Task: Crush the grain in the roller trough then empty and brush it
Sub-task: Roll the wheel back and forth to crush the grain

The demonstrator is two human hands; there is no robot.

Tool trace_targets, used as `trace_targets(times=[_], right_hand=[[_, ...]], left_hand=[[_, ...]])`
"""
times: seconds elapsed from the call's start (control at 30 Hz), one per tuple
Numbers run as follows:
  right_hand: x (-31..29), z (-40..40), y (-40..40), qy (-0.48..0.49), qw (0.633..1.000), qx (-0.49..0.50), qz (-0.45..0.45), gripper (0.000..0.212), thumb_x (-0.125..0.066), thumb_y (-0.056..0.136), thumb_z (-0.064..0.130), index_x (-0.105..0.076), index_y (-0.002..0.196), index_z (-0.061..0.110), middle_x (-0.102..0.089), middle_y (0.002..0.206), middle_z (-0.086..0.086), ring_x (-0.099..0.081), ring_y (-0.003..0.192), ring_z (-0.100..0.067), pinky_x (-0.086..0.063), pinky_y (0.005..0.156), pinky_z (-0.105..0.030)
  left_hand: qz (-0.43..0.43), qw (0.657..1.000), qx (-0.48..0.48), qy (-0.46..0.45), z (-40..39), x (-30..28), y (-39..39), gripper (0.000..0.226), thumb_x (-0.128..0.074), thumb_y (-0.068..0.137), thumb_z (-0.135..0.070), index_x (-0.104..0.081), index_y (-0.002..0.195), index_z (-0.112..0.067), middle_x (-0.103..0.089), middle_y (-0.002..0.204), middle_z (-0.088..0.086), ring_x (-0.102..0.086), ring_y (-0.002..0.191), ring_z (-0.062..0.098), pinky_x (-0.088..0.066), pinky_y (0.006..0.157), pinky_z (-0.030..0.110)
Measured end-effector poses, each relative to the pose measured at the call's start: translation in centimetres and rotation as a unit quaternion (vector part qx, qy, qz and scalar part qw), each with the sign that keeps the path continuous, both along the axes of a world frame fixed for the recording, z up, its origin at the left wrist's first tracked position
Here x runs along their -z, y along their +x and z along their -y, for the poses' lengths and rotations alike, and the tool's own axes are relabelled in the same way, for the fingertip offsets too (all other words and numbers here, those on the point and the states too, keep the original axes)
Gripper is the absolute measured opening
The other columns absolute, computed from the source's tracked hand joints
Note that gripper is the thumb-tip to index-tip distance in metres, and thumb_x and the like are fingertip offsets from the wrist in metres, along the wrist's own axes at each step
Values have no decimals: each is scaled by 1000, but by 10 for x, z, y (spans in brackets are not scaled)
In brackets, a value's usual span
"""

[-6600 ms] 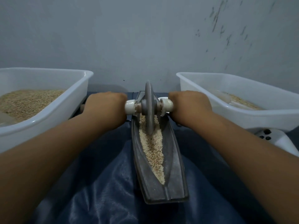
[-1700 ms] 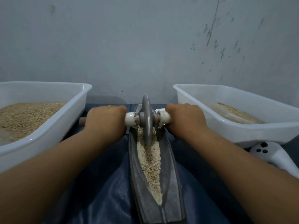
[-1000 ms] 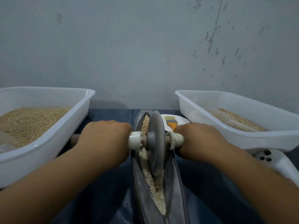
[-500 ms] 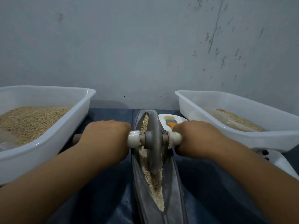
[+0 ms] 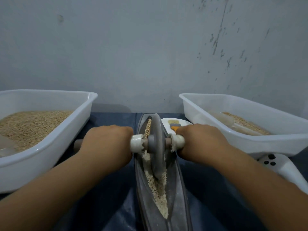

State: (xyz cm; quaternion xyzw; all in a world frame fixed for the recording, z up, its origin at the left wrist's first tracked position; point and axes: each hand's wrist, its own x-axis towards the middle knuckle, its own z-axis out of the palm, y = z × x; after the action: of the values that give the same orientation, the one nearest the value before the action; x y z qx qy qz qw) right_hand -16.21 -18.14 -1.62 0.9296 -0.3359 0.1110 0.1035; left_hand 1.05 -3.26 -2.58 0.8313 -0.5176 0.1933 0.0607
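White plastic tub (image 5: 50, 144) at left holds whole grain; right tub (image 5: 250, 140) holds little. Grey roller trough (image 5: 179, 194) lies between them, its grain (image 5: 158, 187) part crushed — coarse at the far end. Left hand (image 5: 108, 144) and right hand (image 5: 202, 140) each grip wrapped round the wheel (image 5: 156, 145) axle. Emptying and brushing remain; brush (image 5: 174, 125) waits behind.

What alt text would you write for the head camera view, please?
Two hands, left and right, grip the axle of a metal roller wheel standing in a narrow trough of crushed grain. White tubs holding grain flank it.
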Motion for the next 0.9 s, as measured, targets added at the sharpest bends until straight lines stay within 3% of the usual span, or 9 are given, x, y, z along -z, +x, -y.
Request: trace_targets(times=[0.13,0.27,0.33,0.43,0.53,0.63,0.77,0.9], right_hand=[[15,24,23,-125,987,-25,94,13,-61,78,34,-52,81,25,-63,74,4,-59,67,-23,-29,55,-30],[16,27,27,-148,984,-26,94,18,-62,76,32,-44,78,26,-63,75,2,-57,67,-26,-28,56,-31],[13,22,22,-120,989,-19,79,14,-60,77,30,-48,80,24,-59,72,4,-55,65,-21,-28,54,-30],[1,9,5,3,1000,-4,20,9,-59,75,26,-56,82,24,-53,68,6,-49,59,-10,-30,48,-25],[-14,-10,-17,126,991,-20,-49,13,-66,71,27,-54,75,26,-62,73,5,-60,69,-14,-51,59,-32],[-31,-29,-37,203,974,-35,-91,17,-71,71,29,-55,75,30,-65,75,5,-63,69,-11,-55,65,-33],[-41,-35,-44,231,964,-44,-127,18,-73,71,34,-59,83,32,-68,79,4,-66,70,-12,-58,69,-37],[-23,-17,-18,134,986,-18,-97,14,-68,72,35,-58,79,29,-64,76,7,-63,71,-14,-56,66,-34]], left_hand=[[51,996,-1,-69,26,7,18,19,-60,81,-40,-44,82,-30,-49,71,-10,-52,67,14,-37,59,27],[61,995,1,-79,30,10,21,20,-61,80,-38,-42,79,-30,-45,68,-9,-52,65,15,-33,58,27],[52,997,9,-61,24,8,17,19,-60,82,-39,-42,81,-31,-47,69,-10,-52,66,13,-39,60,28],[20,1000,19,-9,11,-1,6,21,-60,82,-39,-40,79,-33,-48,71,-11,-54,71,11,-48,68,30],[22,998,23,51,-7,-13,-11,31,-62,80,-37,-34,68,-33,-46,68,-11,-47,63,4,-44,65,26],[19,995,20,95,-25,-22,-25,27,-61,76,-37,-36,66,-34,-47,64,-10,-42,54,0,-34,53,20],[-9,992,19,127,-33,-27,-30,20,-61,74,-39,-42,71,-36,-53,67,-12,-47,52,0,-30,47,16],[-9,998,16,65,-16,-12,-14,20,-62,75,-38,-43,72,-34,-54,69,-10,-51,63,3,-41,59,24]])
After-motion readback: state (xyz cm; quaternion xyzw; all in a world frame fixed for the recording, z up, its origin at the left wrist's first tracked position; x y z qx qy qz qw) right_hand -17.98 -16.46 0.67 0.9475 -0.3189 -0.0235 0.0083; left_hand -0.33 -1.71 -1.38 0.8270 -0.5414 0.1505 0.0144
